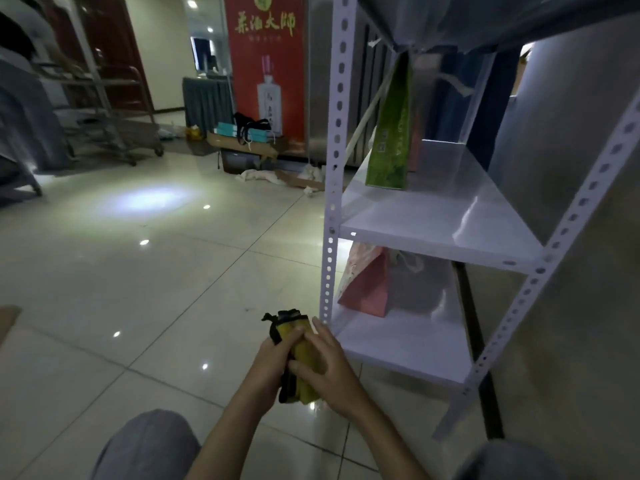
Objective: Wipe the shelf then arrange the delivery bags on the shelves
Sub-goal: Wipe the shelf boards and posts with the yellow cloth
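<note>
The person crouches low on the tiled floor point(138, 278), both forearms reaching forward and meeting just in front of the white shelf point(436, 233). Between the hands sits a folded yellow cloth point(306, 362) with a black edge, held upright above the floor, just beside the shelf's front left post.

The left hand point(272, 365) wraps the cloth from its left side, fingers point(294, 336) curled over the top of the yellow fold. The right hand point(329, 363) lies against the cloth's right face, thumb bent across the front and the other fingers only loosely bent along the fabric, so together they clasp the bundle between them.

On the middle shelf board stands a green bag point(389, 133), upright toward the back left. On the lowest board a pink bag point(367, 282) leans at a tilt, also at the left end.

A grey-clad knee point(149, 445) shows at the bottom. Farther off, a red banner point(265, 64) stands behind a litter of boxes point(242, 140).
</note>
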Demonstrator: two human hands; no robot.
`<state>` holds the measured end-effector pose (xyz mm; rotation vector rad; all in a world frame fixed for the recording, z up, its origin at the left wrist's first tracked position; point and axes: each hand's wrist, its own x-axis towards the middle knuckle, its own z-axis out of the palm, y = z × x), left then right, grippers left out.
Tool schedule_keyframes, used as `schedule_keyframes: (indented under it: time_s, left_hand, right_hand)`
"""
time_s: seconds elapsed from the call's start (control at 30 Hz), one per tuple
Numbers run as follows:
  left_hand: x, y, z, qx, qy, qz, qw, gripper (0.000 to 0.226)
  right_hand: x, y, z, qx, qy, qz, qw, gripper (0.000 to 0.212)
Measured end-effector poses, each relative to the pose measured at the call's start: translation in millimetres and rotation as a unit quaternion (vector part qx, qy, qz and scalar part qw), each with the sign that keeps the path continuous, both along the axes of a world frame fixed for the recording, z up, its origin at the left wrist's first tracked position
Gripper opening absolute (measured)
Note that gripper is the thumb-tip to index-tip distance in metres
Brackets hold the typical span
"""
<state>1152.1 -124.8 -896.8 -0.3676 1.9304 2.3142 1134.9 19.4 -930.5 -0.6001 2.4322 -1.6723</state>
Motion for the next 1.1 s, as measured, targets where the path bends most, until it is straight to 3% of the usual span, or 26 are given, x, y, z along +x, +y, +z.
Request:
schedule_keyframes:
  time_s: [0.13, 0.27, 0.37, 0.5, 0.6, 0.77, 0.83, 0.97, 1.1]
  left_hand:
    - [-18, -47, -21, 0.023, -0.031, 0.082, 0.996, 0.027]
    - [-45, -86, -40, 0.012, -0.051, 0.127, 0.991, 0.028]
    - [-68, -108, -64, 0.011, -0.058, 0.179, 0.982, 0.029]
    - [-89, -135, -91, 0.023, -0.070, 0.262, 0.962, 0.053]
    - [-83, -153, -84, 0.025, -0.103, 0.271, 0.957, 0.067]
    - [-56, -176, -19, 0.009, -0.073, 0.232, 0.970, 0.089]
    - [-49, -177, 22, -0.010, -0.057, 0.237, 0.970, 0.079]
    - [-32, -188, 125, -0.052, -0.046, 0.240, 0.968, 0.032]
    - [-15, -196, 236, -0.066, -0.053, 0.206, 0.975, 0.027]
  right_hand:
    - [-25, -24, -14, -0.052, -0.088, 0.012, 0.995, 0.043]
    - [-63, -66, -36, -0.097, -0.202, 0.046, 0.973, 0.062]
    - [-98, -98, -57, -0.094, -0.226, 0.066, 0.967, 0.064]
    - [-132, -131, -78, -0.100, -0.232, 0.061, 0.966, 0.056]
    - [-135, -141, -71, -0.095, -0.249, 0.059, 0.962, 0.045]
    - [-130, -154, -11, -0.074, -0.279, 0.063, 0.955, 0.047]
    - [-127, -160, 30, -0.068, -0.282, 0.076, 0.954, 0.048]
    - [-115, -175, 132, -0.052, -0.294, 0.086, 0.951, 0.035]
    - [-97, -176, 245, -0.068, -0.305, 0.092, 0.945, 0.038]
